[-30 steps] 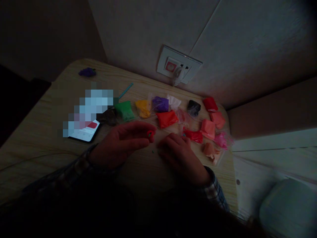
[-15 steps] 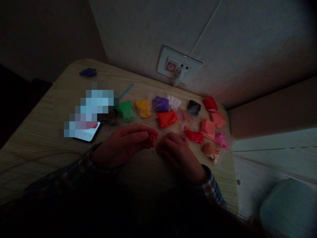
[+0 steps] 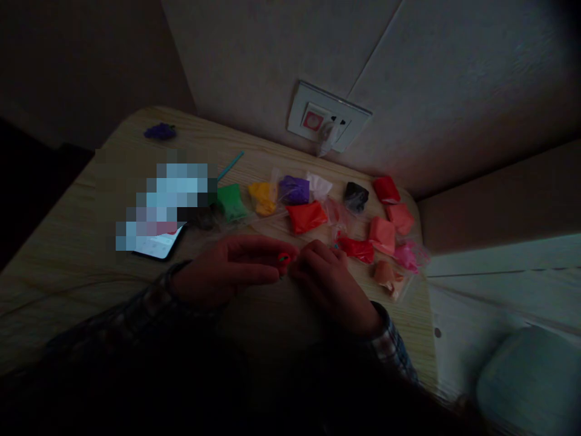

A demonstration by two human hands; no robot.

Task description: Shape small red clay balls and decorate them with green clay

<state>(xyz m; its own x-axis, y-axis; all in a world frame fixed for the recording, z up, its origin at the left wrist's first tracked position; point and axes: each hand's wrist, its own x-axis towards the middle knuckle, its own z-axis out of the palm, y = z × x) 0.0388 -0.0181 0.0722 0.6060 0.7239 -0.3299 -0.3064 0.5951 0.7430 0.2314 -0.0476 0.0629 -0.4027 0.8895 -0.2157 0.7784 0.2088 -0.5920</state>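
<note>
Between the thumb and fingertips of my left hand [image 3: 222, 266] is a small red clay ball [image 3: 284, 261] with a bit of green on its top. Close by on the right, my right hand [image 3: 329, 281] has its fingers curled together, tips near the ball. What they pinch is hidden; a tiny teal tip [image 3: 336, 246] shows beside the knuckles. Just past that hand lie a red clay packet [image 3: 356, 249] and an orange-red clay packet [image 3: 307, 217].
A partly blurred phone [image 3: 158, 247] lies at left, near a teal stick [image 3: 231, 165] and a purple clay piece [image 3: 160, 131]. Green [image 3: 231, 201], yellow [image 3: 262, 198], purple [image 3: 295, 190] and black [image 3: 356, 197] clay packets line the back. Several pink and red packets sit right. A wall socket [image 3: 329, 116] holds a plug.
My left hand has shifted slightly right and down with the red clay ball, bringing it nearer my right hand. Its thumb moved over the fingers and back down. My right hand has barely moved.
</note>
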